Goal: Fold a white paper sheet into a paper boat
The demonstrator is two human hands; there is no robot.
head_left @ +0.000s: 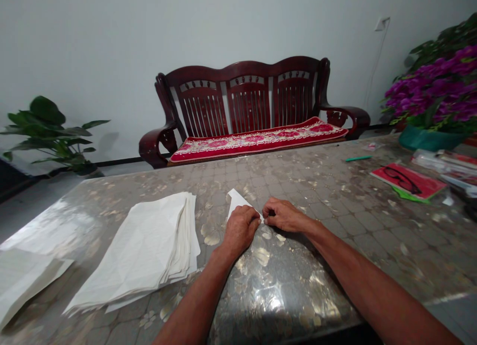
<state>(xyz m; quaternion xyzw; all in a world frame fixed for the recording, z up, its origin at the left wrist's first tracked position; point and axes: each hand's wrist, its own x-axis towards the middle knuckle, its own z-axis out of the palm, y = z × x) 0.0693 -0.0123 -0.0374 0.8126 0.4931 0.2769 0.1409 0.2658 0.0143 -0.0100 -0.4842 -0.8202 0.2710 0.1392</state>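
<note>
A small folded piece of white paper (234, 200) lies on the table in front of me, its pointed top showing beyond my fingers. My left hand (243, 227) rests on it with curled fingers, holding it against the tabletop. Close on the right, my right hand (282, 215) has thumb and forefinger pinched together at the paper's right tip. The fingers hide most of the lower part of the paper. To the left of my hands lies a thick stack of white paper sheets (145, 241) with creases across the top one.
The table (320, 176) has a shiny patterned cover. Another paper sheet (22, 275) lies at the left edge. On the right are a green pen (358, 158), black glasses (402, 178) on a red booklet (428, 182), and purple flowers (439, 87). A wooden bench (246, 102) stands behind.
</note>
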